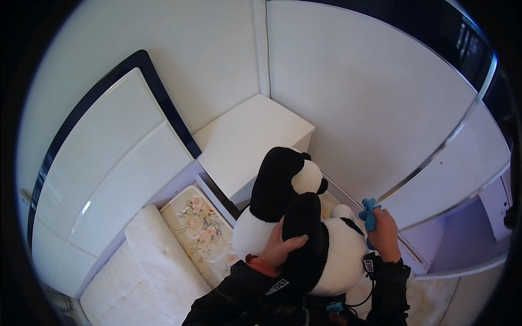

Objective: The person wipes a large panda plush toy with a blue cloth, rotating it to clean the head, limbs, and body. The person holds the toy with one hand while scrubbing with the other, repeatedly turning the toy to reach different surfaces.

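Black-and-white plush panda toys, apparently two pressed together, are in front of my body. My left hand (279, 246) grips a black part of the nearer plush panda (344, 256), thumb on top and fingers in the gap between the toys. The other plush panda (275, 183) leans behind it, with a white head and small black ears towards the corner cabinet. To the right, my right hand (385, 236) is closed around a bunched blue cloth (370, 216), held just beside the nearer panda.
A white bedside cabinet (253, 138) fills the corner. On the left stand a white headboard with a dark border (110, 134), a floral mattress (204, 224) and a folded white quilt (151, 265). On the right is a white wardrobe (367, 102) with an open lower compartment (469, 240).
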Tool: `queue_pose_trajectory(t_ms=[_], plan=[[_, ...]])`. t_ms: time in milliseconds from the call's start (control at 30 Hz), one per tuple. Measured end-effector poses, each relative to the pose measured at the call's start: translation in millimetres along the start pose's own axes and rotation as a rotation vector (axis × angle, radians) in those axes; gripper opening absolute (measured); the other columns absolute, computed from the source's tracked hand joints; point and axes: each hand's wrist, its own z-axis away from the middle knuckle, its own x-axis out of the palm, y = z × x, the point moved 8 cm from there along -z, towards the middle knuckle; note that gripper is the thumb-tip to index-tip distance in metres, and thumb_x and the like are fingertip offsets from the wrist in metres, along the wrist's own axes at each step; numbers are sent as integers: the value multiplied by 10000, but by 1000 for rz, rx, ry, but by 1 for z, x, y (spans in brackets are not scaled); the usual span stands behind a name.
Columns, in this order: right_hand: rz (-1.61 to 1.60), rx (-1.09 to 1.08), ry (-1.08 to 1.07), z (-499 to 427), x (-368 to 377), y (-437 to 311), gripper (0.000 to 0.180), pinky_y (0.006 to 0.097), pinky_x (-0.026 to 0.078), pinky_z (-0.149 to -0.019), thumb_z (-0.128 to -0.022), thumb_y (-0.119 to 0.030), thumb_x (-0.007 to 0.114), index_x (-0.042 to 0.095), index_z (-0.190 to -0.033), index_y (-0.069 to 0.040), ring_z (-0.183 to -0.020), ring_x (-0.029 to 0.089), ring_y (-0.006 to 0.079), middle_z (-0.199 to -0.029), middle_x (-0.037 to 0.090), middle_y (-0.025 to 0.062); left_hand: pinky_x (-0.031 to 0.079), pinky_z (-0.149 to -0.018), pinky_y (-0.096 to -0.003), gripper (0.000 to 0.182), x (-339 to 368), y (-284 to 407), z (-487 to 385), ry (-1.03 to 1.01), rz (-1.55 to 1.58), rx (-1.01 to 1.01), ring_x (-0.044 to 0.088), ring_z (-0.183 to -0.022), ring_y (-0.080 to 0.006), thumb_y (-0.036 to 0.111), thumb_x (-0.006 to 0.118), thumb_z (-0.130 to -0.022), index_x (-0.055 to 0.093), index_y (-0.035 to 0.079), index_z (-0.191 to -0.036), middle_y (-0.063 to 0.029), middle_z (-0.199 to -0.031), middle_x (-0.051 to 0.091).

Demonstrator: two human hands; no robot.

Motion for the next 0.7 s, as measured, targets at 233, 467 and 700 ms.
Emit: queue_pose_trajectory(t_ms=[233,467,700], plan=[[-331,-373,-278,34,35,-94,241,447,515,-685,-791,-73,691,600,-1012,-100,-865,621,401,-942,584,146,384,-1121,-367,771,-3,-3,1,-29,-54,-47,515,-1306,-229,121,726,-841,367,12,-1514,-123,-1415,533],[-51,-52,-143,22,39,2,203,504,496,-676,-812,-89,697,632,-1004,-99,-849,633,425,-925,614,168,380,-1126,-367,778,-1,-1,2,-16,-34,0,510,-1309,-227,113,728,-832,367,12,-1514,-124,-1406,539],[-501,-108,93,11,-6,-2,179,430,501,-709,-798,1,669,612,-968,-4,-789,605,387,-874,598,179,371,-1131,-365,786,-4,-1,3,17,3,-27,506,-1318,-233,101,711,-815,365,4,-1514,-124,-1426,528]])
